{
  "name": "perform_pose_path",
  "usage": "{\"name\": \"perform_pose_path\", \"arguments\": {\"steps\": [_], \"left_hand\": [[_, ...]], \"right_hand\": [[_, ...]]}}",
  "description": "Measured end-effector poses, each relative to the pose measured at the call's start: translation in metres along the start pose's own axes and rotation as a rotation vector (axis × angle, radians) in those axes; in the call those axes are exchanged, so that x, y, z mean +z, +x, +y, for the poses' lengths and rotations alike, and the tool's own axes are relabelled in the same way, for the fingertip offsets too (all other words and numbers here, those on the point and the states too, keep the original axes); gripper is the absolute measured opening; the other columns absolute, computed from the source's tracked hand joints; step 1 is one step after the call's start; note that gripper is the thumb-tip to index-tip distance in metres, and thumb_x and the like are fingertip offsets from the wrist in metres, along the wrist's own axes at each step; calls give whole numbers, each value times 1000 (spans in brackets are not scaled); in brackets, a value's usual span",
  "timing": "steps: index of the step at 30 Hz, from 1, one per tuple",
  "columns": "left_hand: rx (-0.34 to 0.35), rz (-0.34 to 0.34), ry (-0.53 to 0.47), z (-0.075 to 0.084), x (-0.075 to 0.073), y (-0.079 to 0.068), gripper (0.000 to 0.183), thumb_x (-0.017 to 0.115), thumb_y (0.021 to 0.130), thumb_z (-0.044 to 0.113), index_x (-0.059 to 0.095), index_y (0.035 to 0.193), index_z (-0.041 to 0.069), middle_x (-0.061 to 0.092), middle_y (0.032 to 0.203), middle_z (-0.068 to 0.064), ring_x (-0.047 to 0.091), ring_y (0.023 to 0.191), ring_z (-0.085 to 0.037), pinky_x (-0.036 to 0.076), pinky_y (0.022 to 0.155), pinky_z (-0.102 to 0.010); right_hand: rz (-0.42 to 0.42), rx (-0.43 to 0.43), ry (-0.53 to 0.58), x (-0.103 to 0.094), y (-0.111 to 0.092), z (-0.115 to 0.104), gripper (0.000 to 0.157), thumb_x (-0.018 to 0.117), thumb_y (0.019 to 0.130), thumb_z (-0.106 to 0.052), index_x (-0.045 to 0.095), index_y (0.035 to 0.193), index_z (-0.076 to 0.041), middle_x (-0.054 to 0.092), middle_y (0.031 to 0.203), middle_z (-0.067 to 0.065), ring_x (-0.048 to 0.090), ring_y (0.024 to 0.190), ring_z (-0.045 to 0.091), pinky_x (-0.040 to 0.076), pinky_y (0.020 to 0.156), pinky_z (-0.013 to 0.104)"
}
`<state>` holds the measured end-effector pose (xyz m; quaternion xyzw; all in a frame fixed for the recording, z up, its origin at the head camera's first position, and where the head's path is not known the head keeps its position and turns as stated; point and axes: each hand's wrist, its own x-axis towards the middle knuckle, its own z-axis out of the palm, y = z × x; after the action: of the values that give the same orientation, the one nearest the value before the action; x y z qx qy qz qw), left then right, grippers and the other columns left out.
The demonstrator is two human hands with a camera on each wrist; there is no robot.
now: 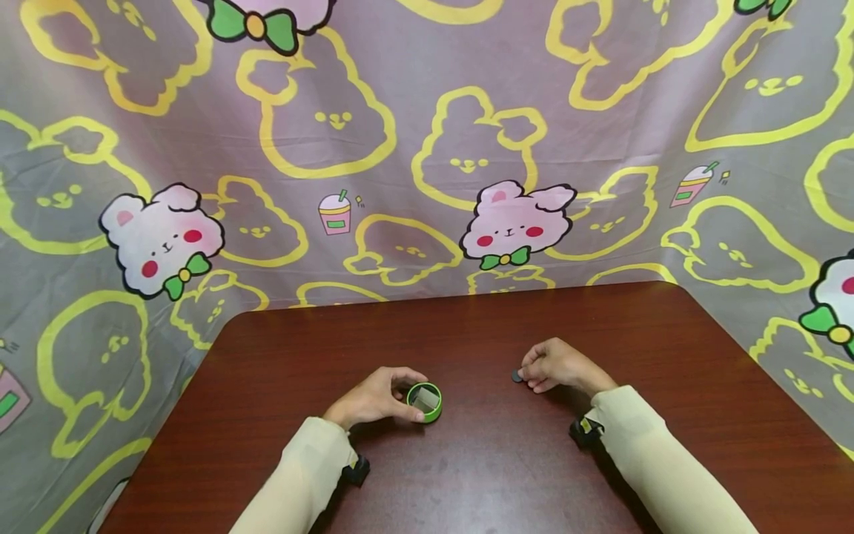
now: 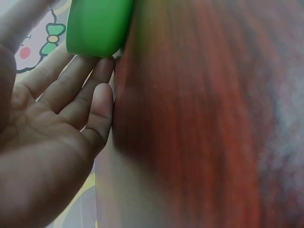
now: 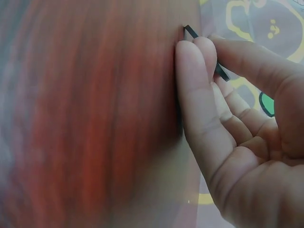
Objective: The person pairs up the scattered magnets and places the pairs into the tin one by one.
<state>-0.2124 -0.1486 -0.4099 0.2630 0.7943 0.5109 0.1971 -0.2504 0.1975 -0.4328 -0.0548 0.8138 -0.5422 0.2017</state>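
A small round green container [image 1: 433,414] stands on the brown table with its open top up; a pale greyish shape shows inside. My left hand [image 1: 376,397] holds it from the left, thumb at the near side and fingers at the far side. The left wrist view shows its smooth green wall [image 2: 99,28] past the fingers. Off to the right, my right hand [image 1: 559,366] pinches a small thin dark disc [image 1: 517,376] by its edge, low over the tabletop. In the right wrist view the disc [image 3: 191,31] is tilted and partly hidden behind the fingertips.
The brown wooden table [image 1: 467,475] has rounded far corners. A patterned cloth [image 1: 414,111] with cartoon animals hangs behind it and along both sides. Dark wrist cameras [image 1: 356,470] are strapped at both sleeves.
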Motion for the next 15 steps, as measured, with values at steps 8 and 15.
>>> {"name": "perform_pose_path", "arguments": {"steps": [8,15], "left_hand": [[6,5,20,-7,0,3,54,80,70,3,57,118,-6,61,110,-21,55,102,-36,44,84,-45],[3,22,45,-29,0,9,55,82,69,7,59,119,2,64,109,-12,57,101,-26,45,82,-38]], "right_hand": [[-4,7,40,0,0,1,15,67,80,1,58,90,9,64,74,13,62,60,17,55,61,35],[-6,16,76,-1,0,3,16,66,79,1,58,90,9,64,75,12,62,61,16,55,62,35]]}}
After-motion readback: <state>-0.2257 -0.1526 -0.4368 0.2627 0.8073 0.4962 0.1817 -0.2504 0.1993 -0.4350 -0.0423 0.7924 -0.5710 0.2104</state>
